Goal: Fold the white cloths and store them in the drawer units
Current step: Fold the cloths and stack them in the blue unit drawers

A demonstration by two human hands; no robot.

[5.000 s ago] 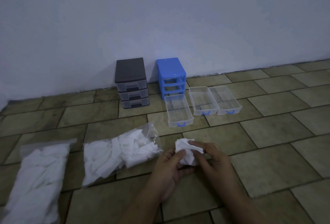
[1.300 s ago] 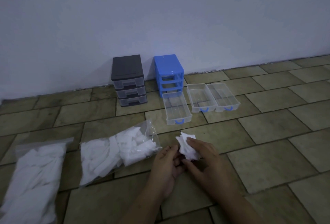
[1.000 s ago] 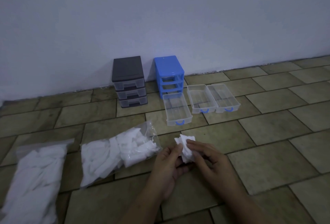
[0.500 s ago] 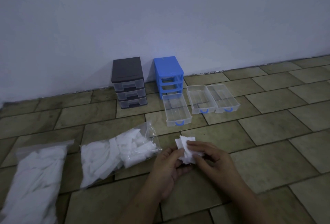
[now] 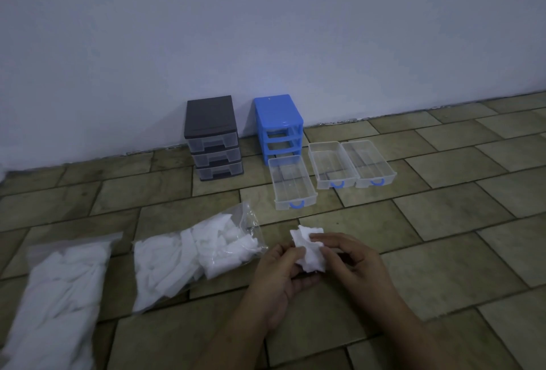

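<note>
Both hands hold one small white cloth point(image 5: 307, 248) just above the tiled floor point(image 5: 443, 222), low in the middle of the view. The left hand point(image 5: 280, 275) cups it from below with its fingers curled under and its thumb against the near edge; the right hand point(image 5: 351, 260) pinches the cloth's top with thumb and forefinger.

Left of the hands lies an open clear plastic bag point(image 5: 195, 254) stuffed with more white cloths, and further left a second, fuller bag point(image 5: 56, 304) runs off the bottom corner.

Against the wall point(image 5: 266, 30) stand two small drawer units side by side: a black one point(image 5: 211, 133) with all three clear drawers in, and a blue one point(image 5: 279, 124) with its slots bare. Its three clear drawers with blue handles sit on the floor before it, one point(image 5: 291, 182) nearer the hands, the other two point(image 5: 332, 164) point(image 5: 367, 163) touching each other to the right
</note>
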